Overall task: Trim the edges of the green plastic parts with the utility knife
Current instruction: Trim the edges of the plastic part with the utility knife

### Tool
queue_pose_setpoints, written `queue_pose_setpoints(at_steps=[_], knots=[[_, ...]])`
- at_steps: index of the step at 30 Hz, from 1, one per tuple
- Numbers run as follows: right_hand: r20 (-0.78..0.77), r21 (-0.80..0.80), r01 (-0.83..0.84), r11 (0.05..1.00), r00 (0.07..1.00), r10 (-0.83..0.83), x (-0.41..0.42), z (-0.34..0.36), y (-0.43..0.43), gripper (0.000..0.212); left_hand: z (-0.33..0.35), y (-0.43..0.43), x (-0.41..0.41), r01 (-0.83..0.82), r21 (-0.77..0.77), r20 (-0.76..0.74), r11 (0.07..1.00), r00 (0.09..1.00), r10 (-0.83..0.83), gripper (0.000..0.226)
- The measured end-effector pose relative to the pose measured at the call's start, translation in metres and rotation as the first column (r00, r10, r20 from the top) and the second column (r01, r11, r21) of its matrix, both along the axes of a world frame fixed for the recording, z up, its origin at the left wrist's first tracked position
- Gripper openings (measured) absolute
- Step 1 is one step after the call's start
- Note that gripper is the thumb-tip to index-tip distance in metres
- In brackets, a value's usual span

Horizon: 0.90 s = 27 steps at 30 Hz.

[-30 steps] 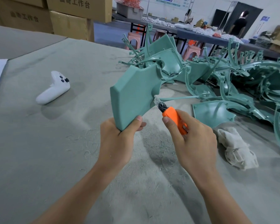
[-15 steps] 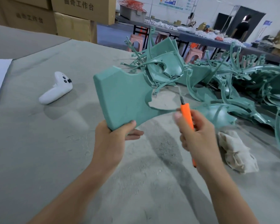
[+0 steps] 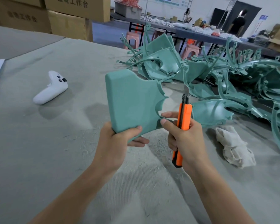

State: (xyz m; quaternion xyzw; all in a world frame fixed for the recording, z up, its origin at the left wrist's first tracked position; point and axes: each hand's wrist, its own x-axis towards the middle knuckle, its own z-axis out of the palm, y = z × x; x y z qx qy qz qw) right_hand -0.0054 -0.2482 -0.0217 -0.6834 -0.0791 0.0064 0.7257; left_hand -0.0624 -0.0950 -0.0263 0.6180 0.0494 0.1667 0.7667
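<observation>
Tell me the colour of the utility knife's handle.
The utility knife handle is orange with black trim; head view.

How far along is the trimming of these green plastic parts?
Done: shavings on the table suggest trimming. In hand: left hand holds one green part, right hand grips the utility knife, blade off its notched edge. Left: the pile behind; trimmed or not, I cannot tell.

green parts pile right, controller left
</observation>
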Motion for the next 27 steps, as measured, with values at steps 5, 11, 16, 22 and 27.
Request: queue_pose_setpoints(at_steps=[5,11,16,22,27], knots=[[0.012,-0.017,0.048,0.999,0.999,-0.048,0.002,-0.002,-0.001,0.014,0.000,-0.002,-0.001,0.017,-0.003,0.000,1.000,1.000,-0.017,0.019],[0.085,-0.093,0.073,0.993,0.994,-0.065,0.002,-0.004,-0.002,0.013,0.000,-0.001,-0.001,0.034,-0.029,-0.002,0.999,0.999,-0.034,0.018],[0.180,-0.112,0.131,0.985,0.978,-0.109,0.001,-0.003,-0.002,0.021,0.000,0.001,-0.002,0.071,-0.094,-0.006,0.993,0.997,-0.072,0.018],[0.187,-0.026,0.103,0.994,0.978,-0.096,-0.001,0.003,-0.005,0.025,0.000,0.004,0.000,0.021,-0.118,0.010,0.993,1.000,-0.020,0.013],[-0.005,-0.055,-0.003,0.998,1.000,0.002,0.002,0.009,-0.012,0.014,0.003,0.010,0.001,-0.040,-0.147,0.059,0.988,0.997,0.049,0.013]])
